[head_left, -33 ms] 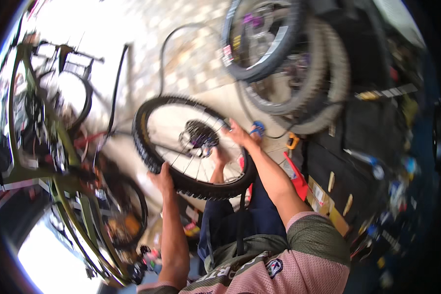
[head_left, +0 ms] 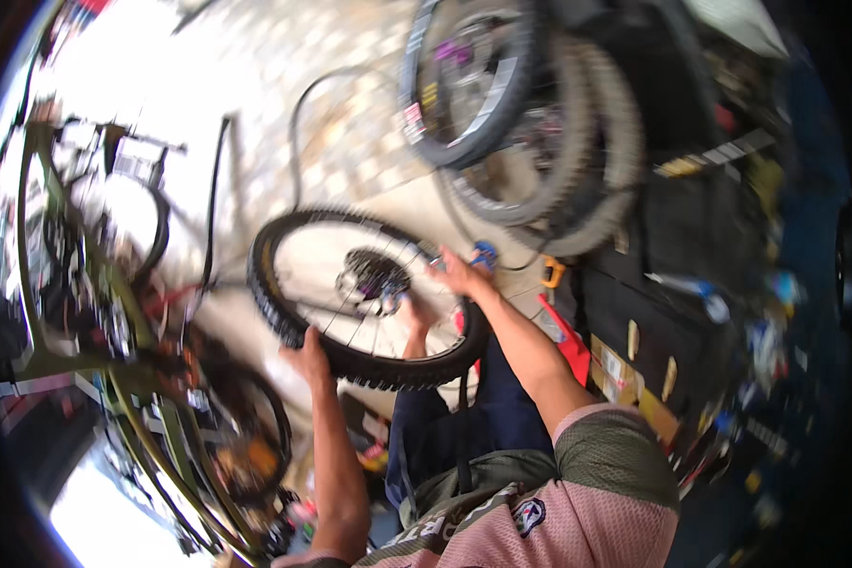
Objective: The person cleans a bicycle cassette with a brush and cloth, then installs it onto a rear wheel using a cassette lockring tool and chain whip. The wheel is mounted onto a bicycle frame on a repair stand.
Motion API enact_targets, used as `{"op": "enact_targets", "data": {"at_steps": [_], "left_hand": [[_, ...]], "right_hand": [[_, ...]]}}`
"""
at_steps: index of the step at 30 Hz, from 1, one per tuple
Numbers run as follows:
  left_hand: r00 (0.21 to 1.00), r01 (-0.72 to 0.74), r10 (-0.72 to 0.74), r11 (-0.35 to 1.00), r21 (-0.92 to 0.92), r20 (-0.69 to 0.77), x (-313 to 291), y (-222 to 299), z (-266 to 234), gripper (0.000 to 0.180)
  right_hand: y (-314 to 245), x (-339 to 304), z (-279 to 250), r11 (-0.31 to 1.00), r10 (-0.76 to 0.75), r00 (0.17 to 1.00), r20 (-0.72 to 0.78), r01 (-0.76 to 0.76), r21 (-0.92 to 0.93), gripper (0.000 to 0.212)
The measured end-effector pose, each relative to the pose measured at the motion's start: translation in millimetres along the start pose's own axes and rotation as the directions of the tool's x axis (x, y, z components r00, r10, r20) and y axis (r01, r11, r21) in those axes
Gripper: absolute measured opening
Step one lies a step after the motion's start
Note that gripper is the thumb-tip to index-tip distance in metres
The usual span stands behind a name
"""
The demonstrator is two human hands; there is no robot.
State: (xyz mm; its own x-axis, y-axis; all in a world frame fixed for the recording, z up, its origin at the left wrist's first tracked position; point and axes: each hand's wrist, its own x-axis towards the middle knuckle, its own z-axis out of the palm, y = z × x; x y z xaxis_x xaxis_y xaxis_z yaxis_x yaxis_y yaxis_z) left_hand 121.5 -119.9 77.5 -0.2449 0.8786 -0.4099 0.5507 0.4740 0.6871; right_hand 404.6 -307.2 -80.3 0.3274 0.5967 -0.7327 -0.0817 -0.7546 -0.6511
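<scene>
A mountain-bike wheel [head_left: 398, 375] with a black knobby tyre is held tilted in front of my legs. Its cassette [head_left: 374, 280] shows at the hub, with spokes running out to the rim. My left hand [head_left: 308, 360] grips the tyre at its near left side, fingers partly hidden. On the far right side, my right hand [head_left: 461, 275] is closed round the rim and tyre edge. Through the spokes my foot [head_left: 412, 322] in a blue sandal is visible; the other sandal [head_left: 485, 256] is beyond my right hand.
An olive bicycle frame [head_left: 123, 369] stands close on the left. Several wheels [head_left: 502, 142] lie stacked at the far right. Also about are a black hose [head_left: 298, 142], an orange-handled tool [head_left: 553, 273], a red piece [head_left: 566, 346] and cardboard [head_left: 625, 379] on the right.
The surroundings have shifted left in view. The wheel has sunk slightly toward me and looks a little flatter, with both hands still on it.
</scene>
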Motion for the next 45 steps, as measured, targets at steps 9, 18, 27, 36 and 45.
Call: {"op": "enact_targets", "data": {"at_steps": [9, 18, 27, 36, 45], "left_hand": [[0.917, 0.183, -0.226, 0.971, 0.155, 0.329, -62, 115, -42, 0.096], [0.118, -0.975, 0.344, 0.216, 0.044, 0.931, -162, 127, -107, 0.076], [0.784, 0.155, -0.192, 0.981, 0.113, 0.59, -242, 120, -82, 0.064], [0.35, -0.828, 0.196, 0.522, 0.205, 0.916, -254, 142, -69, 0.049], [0.733, 0.113, -0.28, 0.949, 0.295, 0.62, -272, 150, -77, 0.053]], "right_hand": [[103, -405, -148, 0.94, 0.221, 0.964, -0.146, -0.251, -0.233, 0.088], [150, -623, -164, 0.934, 0.357, 0.838, -0.414, -0.326, 0.146, 0.078], [162, -663, -190, 0.983, 0.181, 0.767, -0.616, -0.132, 0.124, 0.058], [59, -691, -370, 0.97, 0.214, 0.175, -0.961, 0.081, 0.231, 0.037], [50, -651, -445, 0.93, 0.286, 0.336, -0.897, -0.323, 0.176, 0.045]]}}
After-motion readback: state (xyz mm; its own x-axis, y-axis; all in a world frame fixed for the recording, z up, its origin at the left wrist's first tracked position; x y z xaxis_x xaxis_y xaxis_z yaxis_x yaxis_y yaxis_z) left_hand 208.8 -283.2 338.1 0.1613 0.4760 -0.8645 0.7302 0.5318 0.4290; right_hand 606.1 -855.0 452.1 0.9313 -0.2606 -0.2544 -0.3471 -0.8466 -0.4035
